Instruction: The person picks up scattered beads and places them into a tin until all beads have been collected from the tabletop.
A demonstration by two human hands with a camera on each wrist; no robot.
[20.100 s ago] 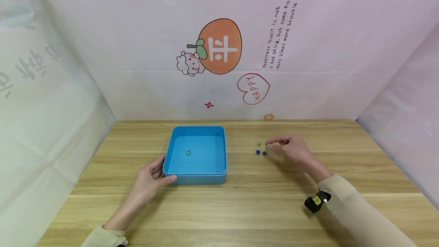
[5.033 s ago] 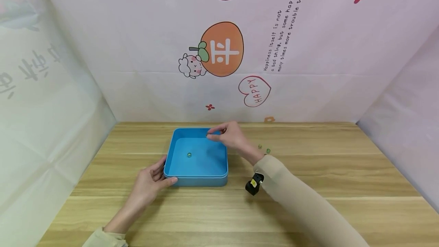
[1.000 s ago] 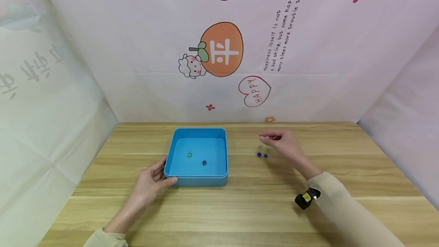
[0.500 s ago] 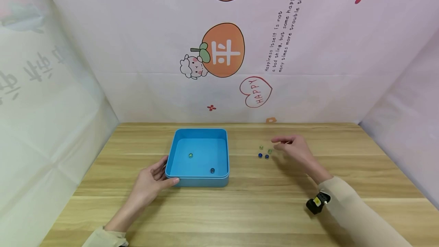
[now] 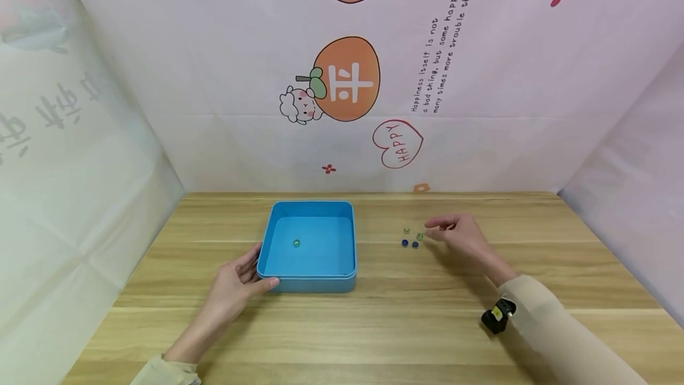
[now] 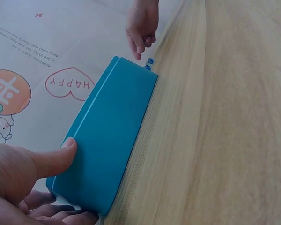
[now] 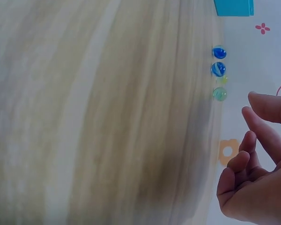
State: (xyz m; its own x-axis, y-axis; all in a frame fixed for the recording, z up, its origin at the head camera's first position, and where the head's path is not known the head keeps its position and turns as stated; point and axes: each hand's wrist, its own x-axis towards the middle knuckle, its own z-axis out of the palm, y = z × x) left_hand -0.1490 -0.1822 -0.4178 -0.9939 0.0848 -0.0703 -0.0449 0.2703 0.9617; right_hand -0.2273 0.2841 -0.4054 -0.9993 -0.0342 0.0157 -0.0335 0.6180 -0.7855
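My left hand point(image 5: 232, 284) grips the front left corner of a blue open-topped box point(image 5: 315, 284), thumb on the front wall and fingers at the side. One yellow-green marble point(image 5: 296, 243) lies inside; a dark speck shows at the box's front right corner. To the right, my right hand point(image 5: 462, 236) hovers beside a small group of glass marbles, thumb and index finger apart with nothing between them. Nearest to its fingertips is a green marble point(image 7: 219, 94). Two blue marbles point(image 5: 404, 243) lie in front, and a pale yellow-green marble point(image 5: 407, 231) sits farther back.
The wooden table point(image 5: 374, 337) ends at a printed white cloth backdrop point(image 5: 240, 153), with cloth sides at left and right. A black wrist camera point(image 5: 496, 318) hangs under my right sleeve.
My right hand has moved from above the box to the loose marbles, now held lower beside the green one. A dark marble in the box rolled toward the front right corner, mostly out of sight.
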